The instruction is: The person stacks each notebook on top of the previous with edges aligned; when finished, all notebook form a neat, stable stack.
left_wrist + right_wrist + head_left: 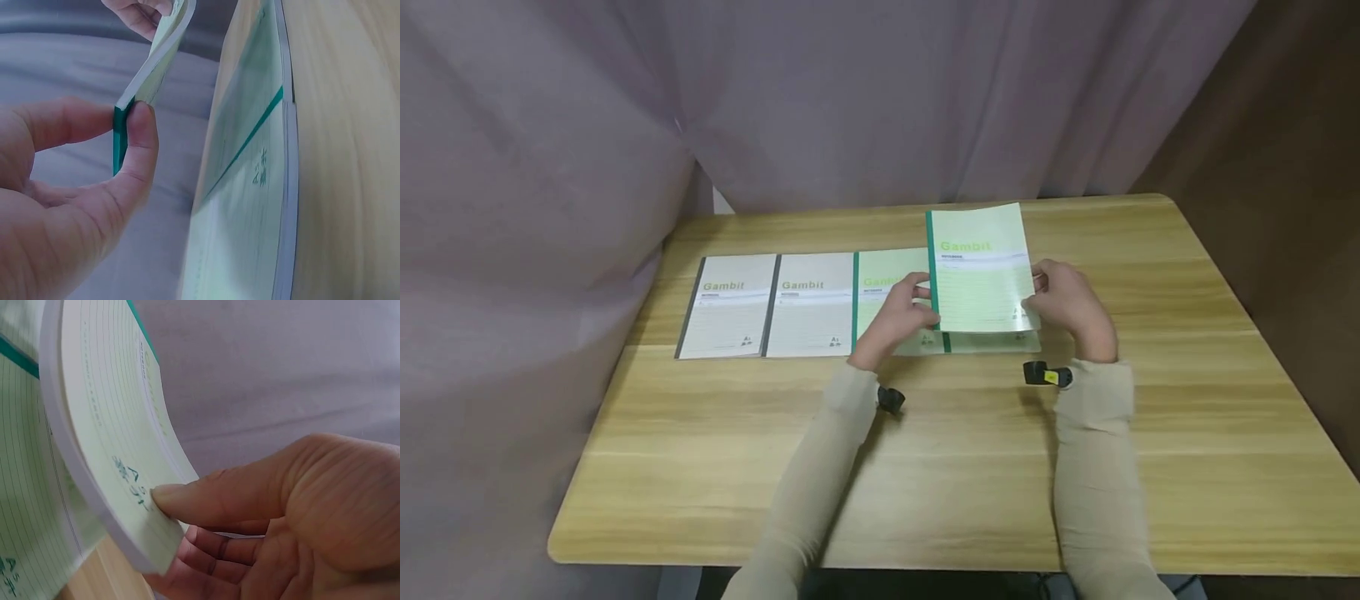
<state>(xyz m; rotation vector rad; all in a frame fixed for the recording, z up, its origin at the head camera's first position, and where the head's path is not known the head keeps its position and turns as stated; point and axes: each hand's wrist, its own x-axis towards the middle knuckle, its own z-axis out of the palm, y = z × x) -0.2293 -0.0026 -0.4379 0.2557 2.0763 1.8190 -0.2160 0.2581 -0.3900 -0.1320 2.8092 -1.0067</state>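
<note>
Both hands hold a green notebook [981, 283] raised above the table, its cover facing up and slightly bent. My left hand [897, 321] pinches the dark green spine [120, 140] between thumb and fingers. On the opposite edge my right hand [1070, 307] grips the lower corner, thumb on the cover [106, 412]. Beneath the raised notebook lies another green one [992, 342], mostly hidden in the head view. Left of it is a further green notebook [870, 312], partly behind my left hand.
Two white notebooks [730, 312] [811, 312] with grey spines lie at the left end of the row on the wooden table [955, 467]. Grey curtains [880, 100] hang behind the table, and a brown surface [1270, 183] stands to the right.
</note>
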